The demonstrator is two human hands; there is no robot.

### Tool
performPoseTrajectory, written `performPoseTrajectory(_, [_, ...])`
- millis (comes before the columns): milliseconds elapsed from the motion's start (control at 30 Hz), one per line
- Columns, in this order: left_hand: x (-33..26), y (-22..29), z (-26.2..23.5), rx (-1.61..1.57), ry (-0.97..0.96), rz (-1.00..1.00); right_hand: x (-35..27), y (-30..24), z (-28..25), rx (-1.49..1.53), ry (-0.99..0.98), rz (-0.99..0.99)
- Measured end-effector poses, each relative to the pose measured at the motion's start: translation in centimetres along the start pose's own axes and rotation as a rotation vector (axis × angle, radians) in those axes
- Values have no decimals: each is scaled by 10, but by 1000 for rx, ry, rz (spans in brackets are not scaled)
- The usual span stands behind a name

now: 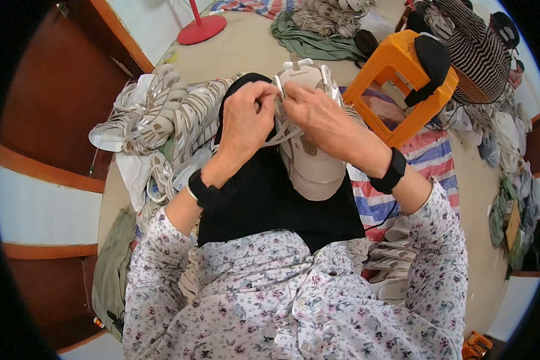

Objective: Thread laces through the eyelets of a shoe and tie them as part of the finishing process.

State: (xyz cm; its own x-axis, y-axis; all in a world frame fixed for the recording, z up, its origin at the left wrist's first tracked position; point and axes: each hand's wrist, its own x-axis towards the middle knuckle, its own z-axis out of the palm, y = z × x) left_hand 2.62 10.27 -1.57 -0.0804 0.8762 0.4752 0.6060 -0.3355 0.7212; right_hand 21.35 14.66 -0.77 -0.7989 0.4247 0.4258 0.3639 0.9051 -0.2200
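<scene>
A beige and white shoe upper [315,169] lies over the black cloth [252,198] on my lap, its rounded toe pointing toward me. A pale shoelace [284,137] crosses its front and trails to the left, below my left hand. My left hand [248,117] is closed in a pinch at the upper's left edge, apparently on the lace; its fingertips are partly hidden. Lying across the upper, my right hand [321,117] has its fingers bent and pinched on that same edge. The two sets of fingertips almost meet.
Stacked shoe uppers [162,114] lie at the left, with more beneath my right elbow. An orange plastic stool [366,66] with a black item on it stands at the right, by a striped cloth [432,165]. Farther off are a red round base [202,30] and green cloth [309,45].
</scene>
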Motion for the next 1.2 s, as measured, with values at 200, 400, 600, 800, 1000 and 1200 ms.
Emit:
performPoseTrajectory(200, [16, 21, 20, -58, -148, 158, -13, 28, -101, -217, 288, 359])
performPoseTrajectory(400, [22, 32, 29, 41, -345, 134, -58, -2, -73, 1545, 442, 452])
performPoseTrajectory(600, [35, 36, 41, -23, -525, 28, -81, 1, -24, 1805, 592, 616])
performPoseTrajectory(800, [28, 41, 42, 146, -477, 333, -79, -12, 9, 1596, 650, 815])
performPoseTrajectory(1000, [35, 41, 38, 102, -531, 377, -76, -19, 10, 1475, 657, 865])
performPoseTrajectory(1200, [43, 37, 41, -14, -600, 329, -73, -16, 16, 1456, 622, 901])
